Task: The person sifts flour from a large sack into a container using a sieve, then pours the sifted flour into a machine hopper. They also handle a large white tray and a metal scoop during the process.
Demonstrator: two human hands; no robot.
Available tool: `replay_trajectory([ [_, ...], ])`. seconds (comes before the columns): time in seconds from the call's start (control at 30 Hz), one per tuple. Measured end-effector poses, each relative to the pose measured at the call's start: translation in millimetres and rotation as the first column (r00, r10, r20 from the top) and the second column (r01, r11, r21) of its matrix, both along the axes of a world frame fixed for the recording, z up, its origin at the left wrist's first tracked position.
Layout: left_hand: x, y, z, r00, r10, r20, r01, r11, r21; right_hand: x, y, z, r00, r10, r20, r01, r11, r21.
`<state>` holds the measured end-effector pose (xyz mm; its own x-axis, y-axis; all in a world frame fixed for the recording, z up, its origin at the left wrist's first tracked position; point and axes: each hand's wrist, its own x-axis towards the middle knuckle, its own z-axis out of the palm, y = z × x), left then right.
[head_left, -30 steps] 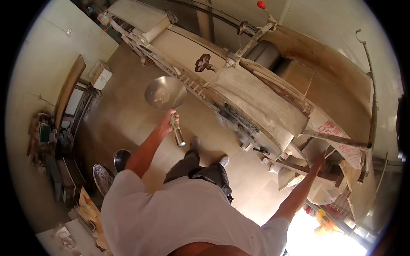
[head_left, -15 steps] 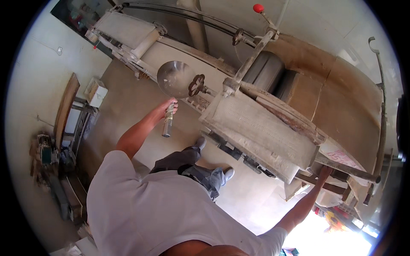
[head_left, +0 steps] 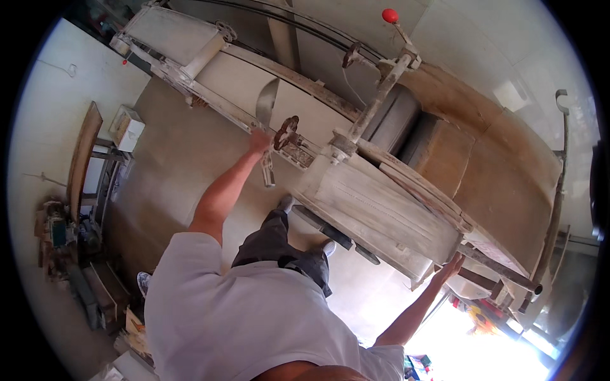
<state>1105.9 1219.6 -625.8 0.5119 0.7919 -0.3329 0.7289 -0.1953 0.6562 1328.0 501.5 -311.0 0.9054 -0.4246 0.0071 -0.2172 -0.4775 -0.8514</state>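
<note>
My left hand (head_left: 258,141) is closed around the handle of a wide, round metal scoop (head_left: 266,105). The scoop stands nearly edge-on, its bowl over the pale conveyor belt of a long floury roller machine and its handle end below my fist. Just right of that hand is a brown handwheel (head_left: 286,133). My right hand (head_left: 452,267) reaches to the right end of the machine's front panel (head_left: 381,209), fingers stretched out and nothing seen in them. Whether its fingertips touch the panel's corner I cannot tell.
Metal rollers (head_left: 391,117) sit beside a brown sloping board (head_left: 502,171). A red-knobbed lever (head_left: 389,15) rises at the back. On the left, a plank (head_left: 84,152) and a white box (head_left: 128,129) stand by the wall. A shoe (head_left: 143,282) shows at lower left.
The scoop has turned from showing its open bowl to nearly edge-on. My right hand has drawn back from under the machine's right end. My view has shifted slightly.
</note>
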Motion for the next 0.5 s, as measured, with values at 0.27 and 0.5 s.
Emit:
replay_trajectory([
  [0.27,-5.3,-43.6,33.4,0.967,0.019,0.253,-0.022,1.000,0.010,-76.5,6.9,-9.7,0.993,0.001,0.119,0.002,1.000,-0.019],
  [0.5,-43.3,-9.9,19.1,0.951,-0.016,0.308,-0.007,0.997,0.074,-169.1,47.3,-26.9,0.997,0.043,0.061,-0.032,0.983,-0.181],
])
